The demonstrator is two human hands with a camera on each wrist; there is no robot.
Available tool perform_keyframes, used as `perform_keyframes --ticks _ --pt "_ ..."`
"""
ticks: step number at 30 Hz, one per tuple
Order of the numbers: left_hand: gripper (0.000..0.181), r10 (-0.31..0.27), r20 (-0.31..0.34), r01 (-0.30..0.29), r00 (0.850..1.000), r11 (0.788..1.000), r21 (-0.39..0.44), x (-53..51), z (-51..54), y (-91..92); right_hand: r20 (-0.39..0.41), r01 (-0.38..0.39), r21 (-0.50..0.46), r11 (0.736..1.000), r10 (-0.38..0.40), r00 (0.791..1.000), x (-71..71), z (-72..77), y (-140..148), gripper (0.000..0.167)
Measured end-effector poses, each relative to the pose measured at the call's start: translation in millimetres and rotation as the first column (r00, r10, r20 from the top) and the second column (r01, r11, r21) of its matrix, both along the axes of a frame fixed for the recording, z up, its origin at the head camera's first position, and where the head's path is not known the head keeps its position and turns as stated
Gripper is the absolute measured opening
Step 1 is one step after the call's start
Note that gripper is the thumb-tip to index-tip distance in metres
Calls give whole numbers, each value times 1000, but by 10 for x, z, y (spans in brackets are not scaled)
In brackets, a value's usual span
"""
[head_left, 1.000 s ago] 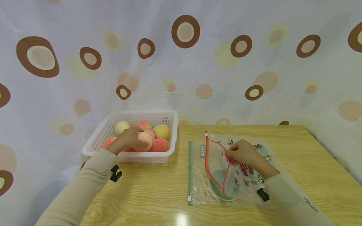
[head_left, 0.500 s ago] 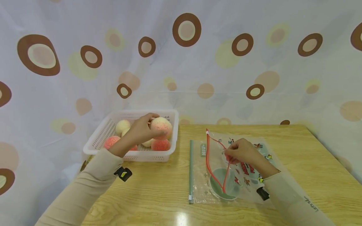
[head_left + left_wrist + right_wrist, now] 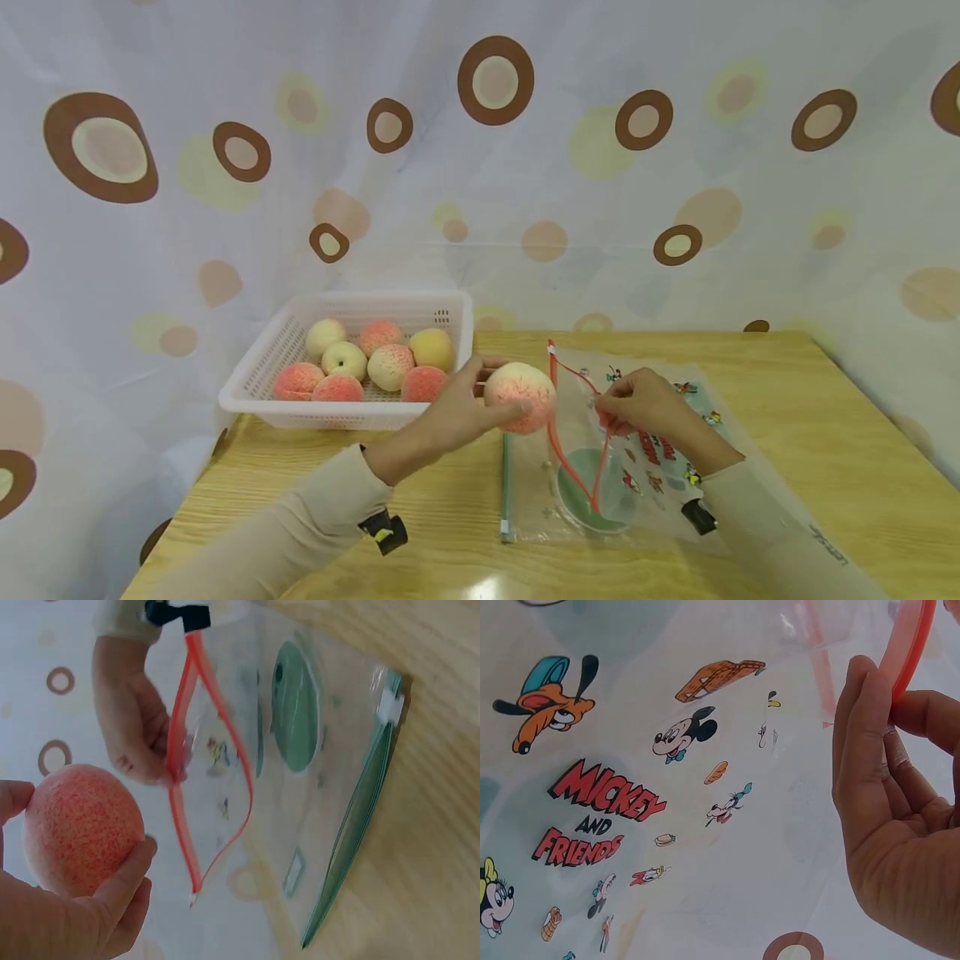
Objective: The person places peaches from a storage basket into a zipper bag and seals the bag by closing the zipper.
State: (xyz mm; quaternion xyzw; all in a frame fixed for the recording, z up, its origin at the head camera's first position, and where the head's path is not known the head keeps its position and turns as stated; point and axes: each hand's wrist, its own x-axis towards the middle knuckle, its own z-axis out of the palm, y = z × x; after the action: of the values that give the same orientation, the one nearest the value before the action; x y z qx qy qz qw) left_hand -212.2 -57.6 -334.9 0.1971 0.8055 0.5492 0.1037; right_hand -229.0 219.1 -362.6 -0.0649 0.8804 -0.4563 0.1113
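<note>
My left hand (image 3: 461, 406) grips a peach (image 3: 521, 397), cream on top and speckled pink below, just left of a bag's mouth. In the left wrist view the same peach (image 3: 84, 831) sits between thumb and fingers. The clear zip bag (image 3: 667, 417) has a red zip edge and cartoon prints; its mouth gapes. My right hand (image 3: 648, 412) pinches the red edge between thumb and fingers. Up close in the right wrist view, that red zip edge (image 3: 913, 649) runs between the fingertips.
A white plastic basket (image 3: 345, 417) at the left holds several peaches (image 3: 391, 367), pink, cream and yellow. Beneath the red-edged bag lies another clear bag with a green zip edge (image 3: 506, 467) on the wooden table (image 3: 435, 517). A patterned curtain (image 3: 570, 192) hangs behind.
My left hand has taken the peach up out of the basket and carried it right, to beside the red-edged bag. The right hand stays on the zip edge.
</note>
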Motion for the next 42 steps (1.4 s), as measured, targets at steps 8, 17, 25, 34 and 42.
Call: perform_keyframes --ticks 8,17,25,34,42 --pt "62 -35 194 -11 980 973 229 115 -406 353 -2 -10 -22 1000 10 1000 17 -11 -10 25" --pt "65 7 181 -46 983 977 209 111 -571 566 5 -12 -30 999 12 1000 18 -13 13 24" --pt "68 -26 7 25 1000 998 50 105 -558 666 -8 13 -10 1000 -13 1000 24 -9 14 23" --pt "69 -33 -92 25 995 995 -93 69 -601 703 -11 24 -11 1000 -25 1000 12 -6 36 25" --pt "66 -128 -288 61 949 971 -230 -29 -717 780 -1 36 -16 999 -36 999 9 7 39 23"
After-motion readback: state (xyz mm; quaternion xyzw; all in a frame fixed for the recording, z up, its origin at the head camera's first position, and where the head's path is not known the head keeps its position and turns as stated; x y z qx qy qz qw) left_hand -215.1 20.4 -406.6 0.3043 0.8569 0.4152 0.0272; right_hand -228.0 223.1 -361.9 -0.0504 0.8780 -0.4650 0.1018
